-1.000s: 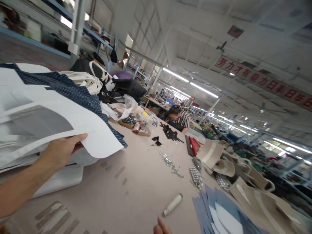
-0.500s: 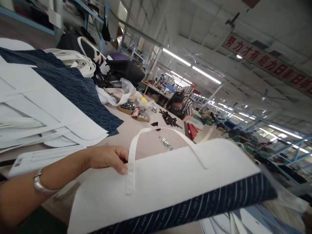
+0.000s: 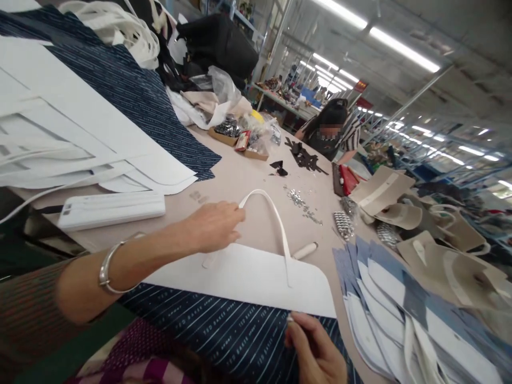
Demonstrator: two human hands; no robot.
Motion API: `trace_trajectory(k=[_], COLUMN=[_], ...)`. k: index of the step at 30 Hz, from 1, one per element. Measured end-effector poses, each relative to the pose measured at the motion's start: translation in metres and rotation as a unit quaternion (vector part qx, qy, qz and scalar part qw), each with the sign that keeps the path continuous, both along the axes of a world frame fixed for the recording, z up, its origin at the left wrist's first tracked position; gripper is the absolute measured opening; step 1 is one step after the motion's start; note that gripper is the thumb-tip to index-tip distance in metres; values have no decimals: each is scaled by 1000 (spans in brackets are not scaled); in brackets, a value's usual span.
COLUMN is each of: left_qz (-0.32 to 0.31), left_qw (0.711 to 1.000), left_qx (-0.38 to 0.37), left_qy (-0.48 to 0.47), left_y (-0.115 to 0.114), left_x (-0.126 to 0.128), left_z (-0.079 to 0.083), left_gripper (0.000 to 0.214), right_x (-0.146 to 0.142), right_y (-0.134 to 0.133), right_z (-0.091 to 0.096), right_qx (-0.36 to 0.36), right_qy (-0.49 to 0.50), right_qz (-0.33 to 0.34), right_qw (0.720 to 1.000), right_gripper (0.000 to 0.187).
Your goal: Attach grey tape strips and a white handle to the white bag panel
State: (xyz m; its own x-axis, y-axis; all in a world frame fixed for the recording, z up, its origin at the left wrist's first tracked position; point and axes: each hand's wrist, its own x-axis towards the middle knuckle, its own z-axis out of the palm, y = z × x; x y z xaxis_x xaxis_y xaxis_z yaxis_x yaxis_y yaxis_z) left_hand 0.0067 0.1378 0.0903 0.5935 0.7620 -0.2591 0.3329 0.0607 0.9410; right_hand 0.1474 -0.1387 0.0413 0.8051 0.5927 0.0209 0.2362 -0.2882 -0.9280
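Observation:
A bag panel, white (image 3: 256,272) on its upper part and navy striped fabric (image 3: 224,325) with lettering on its lower part, lies at the table's near edge. A white strap handle (image 3: 276,221) arches up from it. My left hand (image 3: 218,226), with a silver bangle at the wrist, is closed on the handle's left side. My right hand (image 3: 318,349) is low over the navy fabric, thumb and finger pinched on a small silvery piece (image 3: 290,318) whose kind I cannot make out. Beyond the handle, small shiny metal bits (image 3: 302,202) are scattered on the table.
A pale-handled tool (image 3: 305,250) lies just right of the handle. White and navy panels (image 3: 92,133) pile up at left, above a white power strip (image 3: 114,209). Blue-grey and white pieces (image 3: 384,304) are stacked at right. A person (image 3: 332,133) sits across the table (image 3: 248,176).
The panel has come down from a raised, tilted position onto the table, nearer to me. My left hand has shifted up the handle. My right hand has come into view.

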Motion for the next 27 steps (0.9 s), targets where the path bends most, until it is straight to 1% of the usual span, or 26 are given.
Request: trace_trajectory(k=[3,6,8,10,13,16,18,19,21,24,25,27], left_qz=[-73,-158,-223,-277,-337,-424,-492,-521,-573,-609,-614,-620], left_qw=[995,977,953,924,886,839,811,804,791,759,746,727], left_qx=[54,111,160,200,227,224,189,153,41,-156,-201,-246], left_qy=[36,92,130,168,222,259,255,243,213,170,164,165], left_y=[-18,-25,-24,-21,-13,-1,8,13,21,28,28,26], left_x=[21,34,36,37,41,50,56,59,64,70,72,75], left_z=[-4,-13,-17,-17,-9,3,5,4,-2,-15,-19,-26], left_gripper=[40,37,33,36,46,45,45,45,43,35,31,26], right_x=[-20,-23,-19,-14,-9,-11,-13,-13,-14,-14,-14,-14], right_y=[27,33,32,31,33,37,39,39,39,38,38,39], right_z=[-10,-18,-20,-21,-21,-20,-18,-18,-18,-18,-18,-19], right_qx=[-48,-90,-117,-142,-152,-144,-145,-147,-149,-151,-152,-153], right_qy=[50,63,63,60,39,9,-6,-13,-21,-34,-41,-61], right_qz=[82,121,135,158,203,229,234,235,239,246,247,247], right_qw=[994,987,982,975,966,963,961,961,959,957,956,955], right_gripper=[30,30,30,30,26,22,20,19,19,19,19,19])
